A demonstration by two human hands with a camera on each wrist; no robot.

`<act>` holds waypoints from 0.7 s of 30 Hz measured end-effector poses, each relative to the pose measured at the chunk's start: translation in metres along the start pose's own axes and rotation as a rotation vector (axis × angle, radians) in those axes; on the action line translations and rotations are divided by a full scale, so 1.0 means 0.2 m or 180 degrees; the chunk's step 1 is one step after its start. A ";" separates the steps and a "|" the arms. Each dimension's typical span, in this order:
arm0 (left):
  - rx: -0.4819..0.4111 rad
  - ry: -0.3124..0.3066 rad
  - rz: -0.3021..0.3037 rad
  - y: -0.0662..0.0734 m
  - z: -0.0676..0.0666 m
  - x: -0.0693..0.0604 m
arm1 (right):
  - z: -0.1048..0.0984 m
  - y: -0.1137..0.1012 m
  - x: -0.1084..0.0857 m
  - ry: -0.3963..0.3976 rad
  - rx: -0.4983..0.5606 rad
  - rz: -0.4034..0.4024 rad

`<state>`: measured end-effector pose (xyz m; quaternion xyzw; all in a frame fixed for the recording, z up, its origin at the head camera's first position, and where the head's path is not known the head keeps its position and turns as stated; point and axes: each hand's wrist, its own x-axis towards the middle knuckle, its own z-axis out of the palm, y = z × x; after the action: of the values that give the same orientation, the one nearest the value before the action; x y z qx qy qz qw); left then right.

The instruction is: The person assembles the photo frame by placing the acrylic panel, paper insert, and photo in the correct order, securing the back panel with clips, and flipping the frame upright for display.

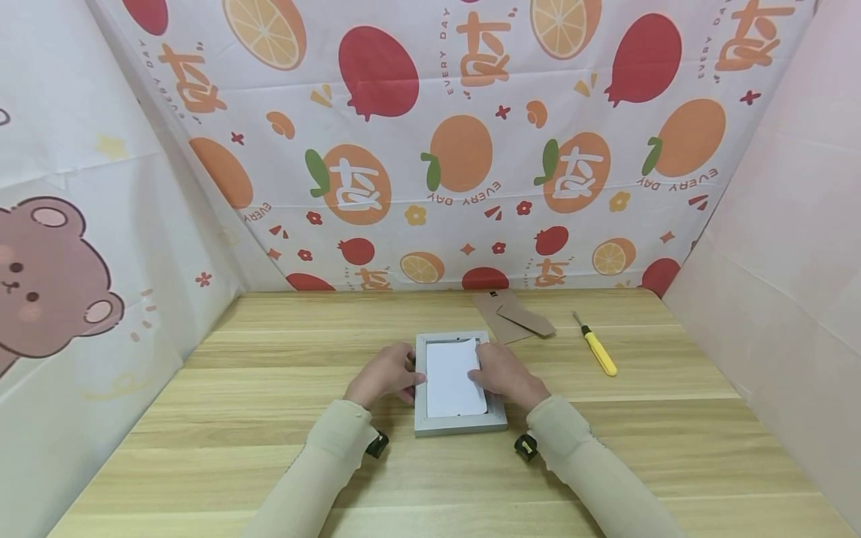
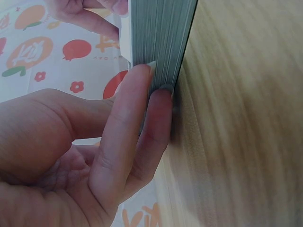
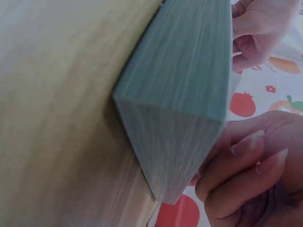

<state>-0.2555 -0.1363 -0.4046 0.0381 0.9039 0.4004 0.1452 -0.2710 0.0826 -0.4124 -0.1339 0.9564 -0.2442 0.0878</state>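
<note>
A silver-grey picture frame (image 1: 460, 424) lies flat on the wooden table, with a white sheet of paper (image 1: 452, 379) in its opening. My left hand (image 1: 386, 373) grips the frame's left side: the thumb lies over the rim and the fingertips (image 2: 162, 101) press the outer side wall. On the right, my right hand (image 1: 506, 371) pinches the sheet's right edge, whose upper right corner stands raised. Its other fingers (image 3: 241, 179) are curled above the frame in the right wrist view. What lies under the sheet is hidden.
Behind the frame, to the right, lies a brown backing board (image 1: 499, 323) with its stand flap (image 1: 531, 320). A yellow-handled screwdriver (image 1: 601, 354) rests farther right. Fruit-printed cloth (image 1: 464, 246) hangs along the table's back edge, with pale cloth at both sides.
</note>
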 end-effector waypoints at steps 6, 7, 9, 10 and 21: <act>-0.0005 -0.0009 0.0000 0.00 0.00 0.00 | 0.00 0.00 0.00 0.0021 -0.0022 -0.0018; -0.0010 -0.0010 -0.0008 0.00 0.00 0.00 | 0.00 -0.01 0.00 0.0016 -0.0035 -0.0018; -0.0007 -0.0008 -0.0018 0.00 0.00 0.00 | 0.00 -0.01 0.00 0.0010 -0.0078 -0.0028; 0.0002 -0.0010 -0.0019 0.00 0.00 0.00 | 0.00 -0.01 0.00 0.0008 -0.0101 -0.0036; 0.0019 0.0001 -0.0030 0.00 -0.01 0.00 | -0.01 0.00 0.00 -0.0098 -0.0067 -0.0035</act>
<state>-0.2562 -0.1372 -0.4039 0.0342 0.9053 0.3970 0.1469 -0.2710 0.0842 -0.4102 -0.1438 0.9567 -0.2325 0.0997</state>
